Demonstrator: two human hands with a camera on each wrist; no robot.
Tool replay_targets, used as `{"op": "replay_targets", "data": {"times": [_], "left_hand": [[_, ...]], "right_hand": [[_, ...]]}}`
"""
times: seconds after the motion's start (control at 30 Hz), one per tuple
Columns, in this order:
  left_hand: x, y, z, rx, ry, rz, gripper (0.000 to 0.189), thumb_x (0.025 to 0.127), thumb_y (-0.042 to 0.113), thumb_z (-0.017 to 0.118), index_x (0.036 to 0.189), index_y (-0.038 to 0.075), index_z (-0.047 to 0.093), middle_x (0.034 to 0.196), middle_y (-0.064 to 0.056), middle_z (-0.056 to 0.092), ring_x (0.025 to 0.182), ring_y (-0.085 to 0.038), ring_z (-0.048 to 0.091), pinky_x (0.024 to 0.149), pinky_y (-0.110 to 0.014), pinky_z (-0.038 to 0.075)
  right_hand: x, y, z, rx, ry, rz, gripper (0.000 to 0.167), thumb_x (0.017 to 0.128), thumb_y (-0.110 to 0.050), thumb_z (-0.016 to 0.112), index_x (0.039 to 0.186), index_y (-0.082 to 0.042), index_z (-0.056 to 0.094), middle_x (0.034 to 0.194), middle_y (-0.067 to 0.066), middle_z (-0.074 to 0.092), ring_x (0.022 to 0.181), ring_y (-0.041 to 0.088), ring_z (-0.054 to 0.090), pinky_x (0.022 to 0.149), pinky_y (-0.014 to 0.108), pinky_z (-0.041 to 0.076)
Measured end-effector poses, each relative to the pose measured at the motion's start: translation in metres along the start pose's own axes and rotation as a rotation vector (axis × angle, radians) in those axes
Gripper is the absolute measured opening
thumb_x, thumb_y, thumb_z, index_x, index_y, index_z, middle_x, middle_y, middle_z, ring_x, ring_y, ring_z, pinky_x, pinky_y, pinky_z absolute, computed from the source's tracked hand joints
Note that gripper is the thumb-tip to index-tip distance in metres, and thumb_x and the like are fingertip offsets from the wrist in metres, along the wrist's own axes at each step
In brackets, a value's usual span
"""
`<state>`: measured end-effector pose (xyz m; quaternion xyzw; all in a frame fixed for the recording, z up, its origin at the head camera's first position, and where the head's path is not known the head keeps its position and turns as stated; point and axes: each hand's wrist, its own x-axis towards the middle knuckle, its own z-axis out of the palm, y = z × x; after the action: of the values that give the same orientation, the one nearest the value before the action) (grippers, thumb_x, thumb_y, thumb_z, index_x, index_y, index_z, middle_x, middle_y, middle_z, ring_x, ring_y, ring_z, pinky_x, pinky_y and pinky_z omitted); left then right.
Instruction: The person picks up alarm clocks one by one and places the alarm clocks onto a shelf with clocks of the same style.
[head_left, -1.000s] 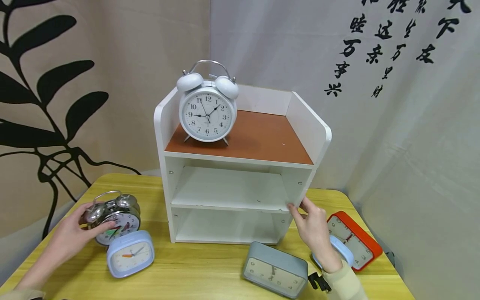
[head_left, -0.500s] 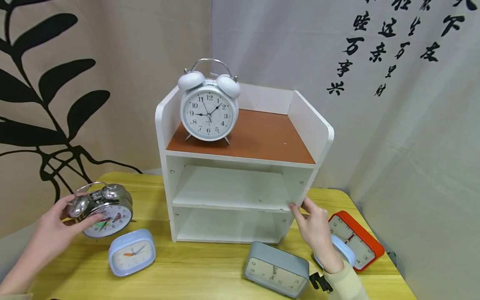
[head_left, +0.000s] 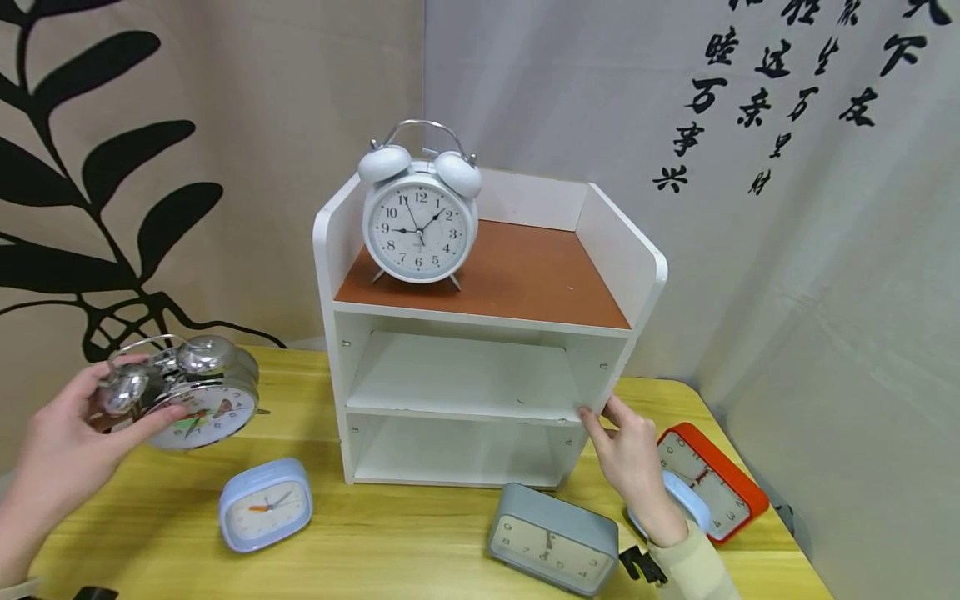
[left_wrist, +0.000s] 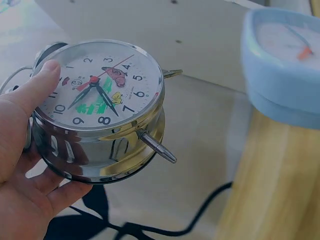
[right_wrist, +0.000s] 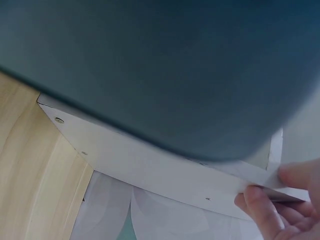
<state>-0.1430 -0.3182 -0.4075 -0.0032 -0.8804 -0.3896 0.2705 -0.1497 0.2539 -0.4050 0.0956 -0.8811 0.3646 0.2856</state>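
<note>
In the head view my left hand point(head_left: 67, 458) holds a silver twin-bell alarm clock point(head_left: 213, 400) at the left, raised above the table. Its thumb lies over the dial and the fingers are behind the case, as the left wrist view of the alarm clock point(left_wrist: 100, 95) shows. My right hand point(head_left: 633, 467) pinches the right side panel of a white shelf unit point(head_left: 457, 371), thumb at the front edge and fingers outside. A white twin-bell alarm clock point(head_left: 420, 233) stands upright on the brown top, left side. Below the left hand's clock sits a small light blue clock point(head_left: 266, 508).
A grey rectangular clock point(head_left: 553, 537) lies before the unit's right front corner. A red clock point(head_left: 712, 483) and another light blue clock point(head_left: 686, 500), partly hidden by the right wrist, sit at the right. Everything stands on a yellow wooden table point(head_left: 360, 550); curtains hang behind.
My left hand has lifted the silver alarm clock off the table, up and to the left, away from the small light blue clock. The right hand stays on the shelf unit.
</note>
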Motion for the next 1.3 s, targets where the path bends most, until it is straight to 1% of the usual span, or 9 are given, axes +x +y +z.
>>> {"op": "replay_targets", "data": {"times": [0.1, 0.3, 0.33, 0.37, 0.6, 0.83, 1.0, 1.17, 1.3], "left_hand": [[-0.001, 0.008, -0.004, -0.017, 0.016, -0.010, 0.078, 0.088, 0.015, 0.087, 0.155, 0.015, 0.048, 0.118, 0.040, 0.047, 0.090, 0.029, 0.040, 0.067, 0.007, 0.041], [-0.004, 0.023, -0.008, -0.029, 0.026, -0.032, 0.080, 0.091, 0.017, 0.084, 0.158, 0.031, 0.043, 0.142, 0.019, 0.055, 0.099, 0.028, 0.038, 0.081, 0.013, 0.034], [-0.005, 0.025, -0.009, -0.030, 0.032, -0.029, 0.080, 0.091, 0.016, 0.084, 0.158, 0.032, 0.043, 0.138, 0.027, 0.051, 0.100, 0.028, 0.038, 0.082, 0.013, 0.033], [-0.005, 0.028, -0.009, -0.042, 0.032, -0.024, 0.081, 0.091, 0.015, 0.083, 0.158, 0.033, 0.043, 0.140, 0.026, 0.051, 0.102, 0.028, 0.038, 0.083, 0.013, 0.033], [-0.008, 0.045, -0.014, -0.128, 0.050, 0.068, 0.082, 0.088, 0.001, 0.083, 0.157, 0.025, 0.046, 0.129, 0.040, 0.045, 0.108, 0.027, 0.043, 0.092, 0.012, 0.036], [-0.013, 0.056, -0.017, -0.220, 0.048, 0.193, 0.089, 0.073, -0.017, 0.086, 0.150, 0.015, 0.054, 0.129, 0.035, 0.056, 0.108, 0.022, 0.054, 0.089, 0.009, 0.043], [-0.018, 0.073, -0.016, -0.245, 0.061, 0.256, 0.092, 0.062, -0.019, 0.090, 0.143, 0.008, 0.059, 0.128, 0.033, 0.062, 0.106, 0.019, 0.060, 0.089, 0.007, 0.046], [-0.021, 0.093, -0.014, -0.241, 0.023, 0.265, 0.096, 0.059, -0.017, 0.093, 0.144, 0.014, 0.059, 0.129, 0.033, 0.061, 0.106, 0.021, 0.059, 0.091, 0.008, 0.044], [-0.023, 0.108, -0.011, -0.253, -0.012, 0.300, 0.098, 0.054, -0.019, 0.092, 0.142, 0.008, 0.060, 0.130, 0.029, 0.063, 0.105, 0.017, 0.061, 0.087, 0.006, 0.048]], "right_hand": [[0.000, 0.000, 0.000, -0.005, -0.002, 0.005, 0.030, 0.096, 0.002, 0.072, 0.125, 0.007, 0.070, 0.119, 0.029, 0.076, 0.107, 0.046, 0.076, 0.075, 0.048, 0.068], [0.000, -0.001, -0.001, -0.004, -0.001, 0.003, 0.030, 0.096, 0.002, 0.072, 0.125, 0.007, 0.070, 0.119, 0.029, 0.076, 0.108, 0.047, 0.075, 0.075, 0.048, 0.068], [0.000, -0.001, -0.001, -0.004, 0.000, 0.002, 0.030, 0.096, 0.002, 0.072, 0.125, 0.007, 0.070, 0.119, 0.029, 0.076, 0.108, 0.047, 0.075, 0.075, 0.048, 0.068], [0.000, 0.000, -0.001, -0.004, 0.001, 0.000, 0.030, 0.096, 0.002, 0.072, 0.125, 0.007, 0.070, 0.119, 0.029, 0.076, 0.108, 0.047, 0.075, 0.075, 0.048, 0.068], [-0.002, 0.001, -0.001, -0.012, 0.005, 0.005, 0.029, 0.096, 0.002, 0.072, 0.124, 0.007, 0.070, 0.118, 0.029, 0.077, 0.107, 0.047, 0.076, 0.075, 0.048, 0.068], [-0.001, 0.000, -0.001, -0.023, 0.006, 0.005, 0.028, 0.096, 0.002, 0.072, 0.123, 0.008, 0.070, 0.118, 0.030, 0.076, 0.107, 0.047, 0.075, 0.075, 0.049, 0.067], [-0.001, -0.001, -0.001, -0.023, 0.006, 0.002, 0.028, 0.096, 0.002, 0.072, 0.124, 0.008, 0.070, 0.118, 0.029, 0.076, 0.107, 0.047, 0.075, 0.075, 0.049, 0.067], [-0.001, -0.001, 0.000, -0.019, -0.001, 0.000, 0.030, 0.096, 0.002, 0.072, 0.125, 0.007, 0.070, 0.120, 0.029, 0.076, 0.108, 0.047, 0.075, 0.075, 0.049, 0.067], [-0.001, -0.001, 0.000, -0.017, -0.002, 0.000, 0.030, 0.096, 0.002, 0.072, 0.126, 0.007, 0.070, 0.120, 0.029, 0.076, 0.108, 0.047, 0.075, 0.075, 0.049, 0.067]]}}
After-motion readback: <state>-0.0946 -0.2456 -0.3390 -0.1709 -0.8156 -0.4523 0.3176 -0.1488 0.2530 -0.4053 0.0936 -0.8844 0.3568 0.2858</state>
